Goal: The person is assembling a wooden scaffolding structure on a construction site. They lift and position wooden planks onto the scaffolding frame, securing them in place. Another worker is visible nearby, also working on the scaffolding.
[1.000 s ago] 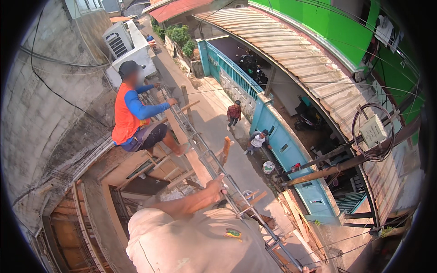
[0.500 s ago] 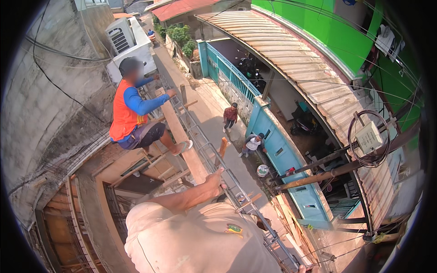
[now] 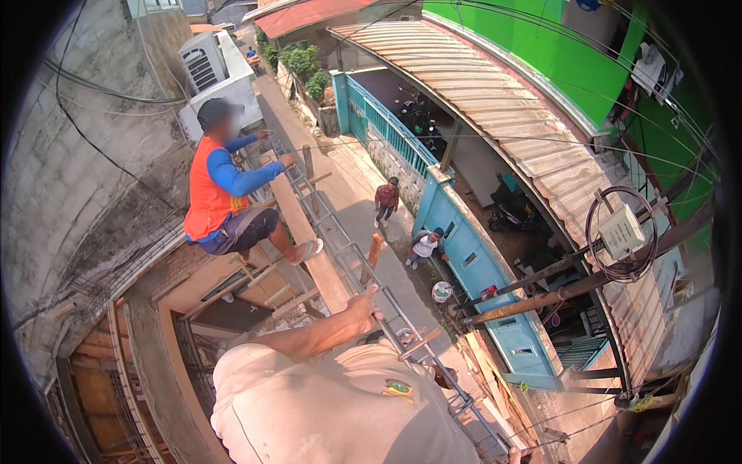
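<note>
A long rebar cage (image 3: 340, 241) of thin steel bars and ties runs from the far left toward the lower right, high above an alley. My left hand (image 3: 360, 311) is closed round its near-side bar, the thumb side toward the alley. Only a few fingers of my right hand (image 3: 521, 457) show at the bottom edge, against the cage's near end; the rest is out of the picture. Beside the cage lies a wooden plank (image 3: 303, 224). A co-worker (image 3: 210, 189) in an orange and blue shirt squats there, one sandalled foot on the plank, both hands at the cage's far part.
Overhead cables and a slanting pole (image 3: 541, 300) with a grey box (image 3: 621, 233) stand at the right. Two people (image 3: 386, 199) stand in the alley by a blue gate (image 3: 471, 267). Loose boards (image 3: 495, 379) lie below. Formwork and an opening (image 3: 232, 313) lie under the plank.
The view has shifted very slightly. The co-worker's near hand and head have moved a little; my left hand keeps its place on the cage. Less of my right hand shows at the bottom edge.
</note>
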